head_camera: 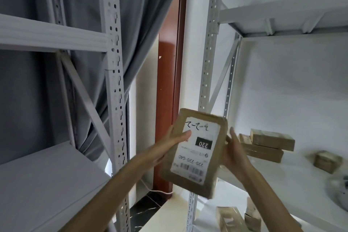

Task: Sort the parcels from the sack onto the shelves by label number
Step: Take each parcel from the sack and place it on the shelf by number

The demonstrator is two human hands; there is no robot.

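A flat brown cardboard parcel (195, 151) is held up between both hands in the lower middle of the view. Its white label faces me upside down, with handwritten marks, a black box reading 220 and a barcode. My left hand (174, 140) grips the parcel's left edge, thumb lying across the label. My right hand (234, 149) holds the right edge from behind. The parcel hangs in front of the upright post of the right shelf unit (206, 73).
Stacked brown parcels (267, 144) and a small box (327, 161) lie on the right white shelf (282, 181). More parcels (233, 218) sit on the shelf below. A grey metal rack (114, 81) with a board stands left, a curtain behind it. A brown door frame (165, 100) shows between.
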